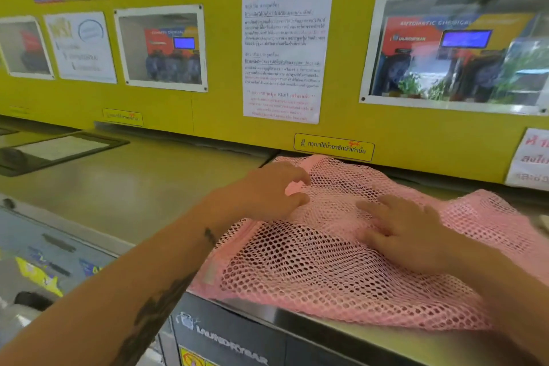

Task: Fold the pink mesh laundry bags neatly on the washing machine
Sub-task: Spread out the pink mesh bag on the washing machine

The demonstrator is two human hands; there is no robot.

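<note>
A pink mesh laundry bag (312, 264) lies spread over the top of a steel washing machine (297, 321), reaching back to the yellow wall. My left hand (267, 190) rests on the bag's far left part, its fingers curled into a fold of mesh. My right hand (407, 232) lies flat on the middle of the bag with the fingers spread, pressing the mesh down. A pink seam strip runs down the bag's left edge. Whether more than one bag lies in the pile I cannot tell.
A second steel machine top (133, 184) stretches to the left, with a dark-framed lid (59, 148) at its back. The yellow wall (208, 116) just behind the bag carries posters and notices. The machine's dark front panel (225, 342) drops away at the near edge.
</note>
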